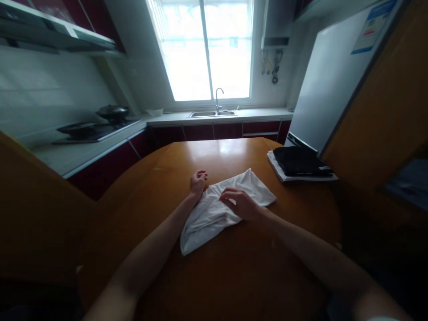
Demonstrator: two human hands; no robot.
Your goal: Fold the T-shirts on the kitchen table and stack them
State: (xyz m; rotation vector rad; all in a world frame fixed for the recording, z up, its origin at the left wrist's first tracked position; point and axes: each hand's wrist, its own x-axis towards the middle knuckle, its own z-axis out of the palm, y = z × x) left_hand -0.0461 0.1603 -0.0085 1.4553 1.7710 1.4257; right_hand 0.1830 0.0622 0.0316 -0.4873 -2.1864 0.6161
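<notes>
A white piece of clothing (210, 227), perhaps a shirt, lies partly folded and creased on the round wooden table (143, 196). It runs slantwise, one end near me at the left and the other farther off at the right. My left hand (198, 182) rests beside its far left edge, fingers loosely bent and apart, with no cloth visible in them. Over the middle of the cloth is my right hand (241, 204), its thumb and fingers curved with a gap between them. Whether its fingertips touch the fabric I cannot tell.
Folded black clothing (297, 161) lies on white folded cloth (284, 177) at the table's right edge. A refrigerator (331, 80) stands behind it. Beyond the table are a counter with a sink (203, 114) and, at left, a stove (107, 129) with pans.
</notes>
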